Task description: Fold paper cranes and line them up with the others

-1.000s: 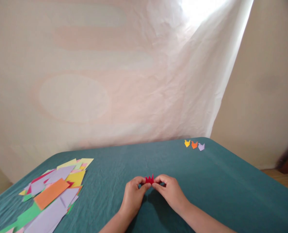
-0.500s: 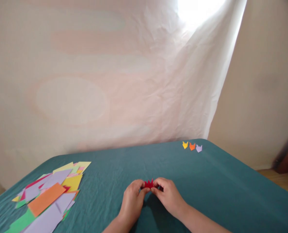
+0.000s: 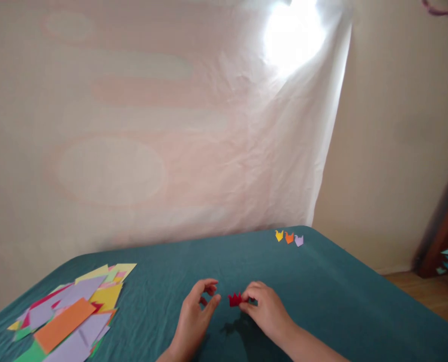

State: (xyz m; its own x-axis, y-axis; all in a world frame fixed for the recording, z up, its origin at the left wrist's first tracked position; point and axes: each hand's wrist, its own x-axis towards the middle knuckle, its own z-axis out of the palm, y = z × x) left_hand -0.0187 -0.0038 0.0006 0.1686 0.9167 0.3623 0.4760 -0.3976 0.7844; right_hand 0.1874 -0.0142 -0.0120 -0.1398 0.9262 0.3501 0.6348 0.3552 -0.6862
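Observation:
A small red folded paper piece [image 3: 235,300] with a row of pointed tips is held above the table. My right hand [image 3: 265,306] pinches its right end between thumb and fingers. Just left of the paper, my left hand [image 3: 198,311] is apart from it, thumb and fingers spread with nothing between them. Shadows of the right hand and the paper fall on the dark green cloth [image 3: 163,296] below.
At the left lies a loose pile of coloured paper sheets [image 3: 63,322]. Near the far right corner sit three small folded paper figures: yellow [image 3: 279,236], orange [image 3: 289,238] and lilac [image 3: 299,241]. Behind the table hangs a pale sheet [image 3: 208,151].
My left hand has let go of the red paper and drawn off to the left, its fingers opening. My right hand keeps hold of it. The view has shifted slightly.

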